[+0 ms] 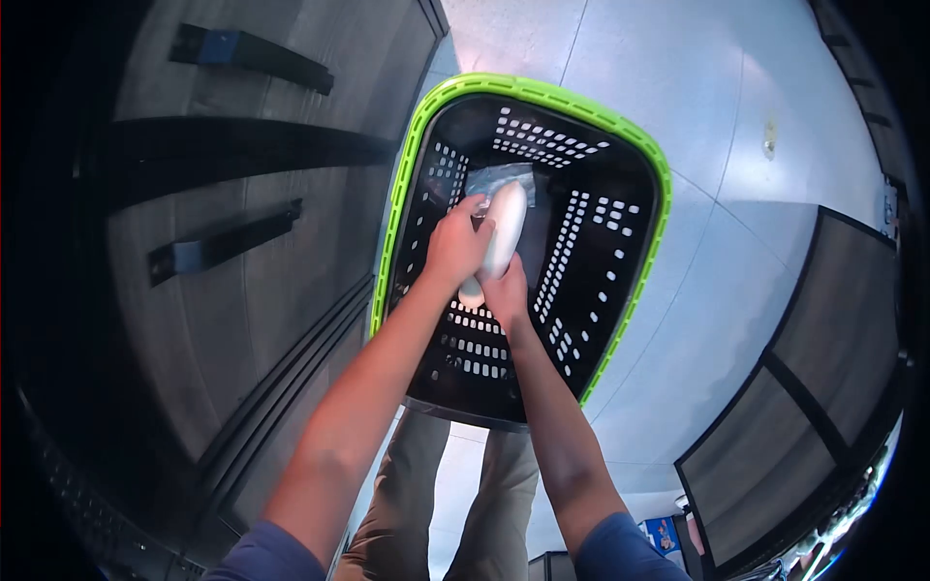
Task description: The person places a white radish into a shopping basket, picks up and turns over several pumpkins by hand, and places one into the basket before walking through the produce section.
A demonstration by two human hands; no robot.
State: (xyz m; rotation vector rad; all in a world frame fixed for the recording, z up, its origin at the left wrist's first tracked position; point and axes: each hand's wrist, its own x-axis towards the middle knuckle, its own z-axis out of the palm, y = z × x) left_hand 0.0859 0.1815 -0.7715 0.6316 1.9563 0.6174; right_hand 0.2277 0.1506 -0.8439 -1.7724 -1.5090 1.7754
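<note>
A long white daikon radish [507,228] is held at a slant inside a black shopping basket with a bright green rim [663,184]. My left hand [459,242] is closed at its left side, thumb against it and fingers bent near its upper part. Around its lower part, my right hand [506,292] is wrapped from the right. A rounded pale end [472,293] shows between my wrists, below the hands. Crumpled clear plastic [499,176] lies behind the radish on the basket floor, partly hidden by it and by my left fingers.
Dark wood-grain cabinets with black bar handles [232,237] stand close on the left. Pale floor tiles [668,290] surround the basket to the right. Another dark-panelled unit [794,387] stands at the right. My legs [407,484] are directly below the basket.
</note>
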